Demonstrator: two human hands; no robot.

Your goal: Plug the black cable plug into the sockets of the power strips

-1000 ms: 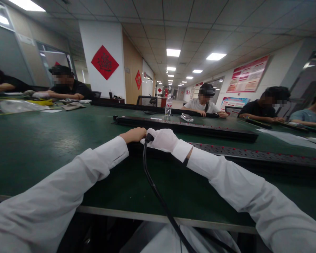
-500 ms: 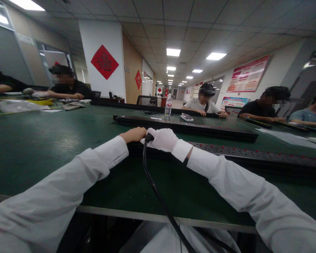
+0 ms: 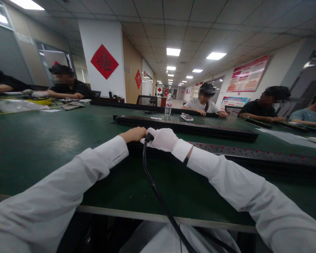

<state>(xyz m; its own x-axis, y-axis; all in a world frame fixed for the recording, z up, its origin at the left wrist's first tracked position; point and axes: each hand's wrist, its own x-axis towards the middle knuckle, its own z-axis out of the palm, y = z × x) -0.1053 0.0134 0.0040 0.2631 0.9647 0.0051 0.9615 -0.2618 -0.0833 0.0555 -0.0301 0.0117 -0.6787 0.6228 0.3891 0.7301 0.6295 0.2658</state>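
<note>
My left hand (image 3: 136, 134) is bare, its fingers curled over the left end of a long black strip (image 3: 226, 150) with rows of red dots along its top. My right hand (image 3: 164, 139), in a white glove, is closed around the thick end of a black cable (image 3: 153, 184), right beside the left hand. From there the cable hangs in a curve across the table and over its front edge. Both hands touch or nearly touch each other. The fingertips and what lies under them are hidden.
Behind my hands lies a second long black strip (image 3: 186, 128). A water bottle (image 3: 168, 106) and a white handheld device (image 3: 186, 117) stand beyond it. Papers (image 3: 292, 137) lie at the right, a plastic bag (image 3: 21, 106) at the left. Several people sit around the green table (image 3: 42, 151).
</note>
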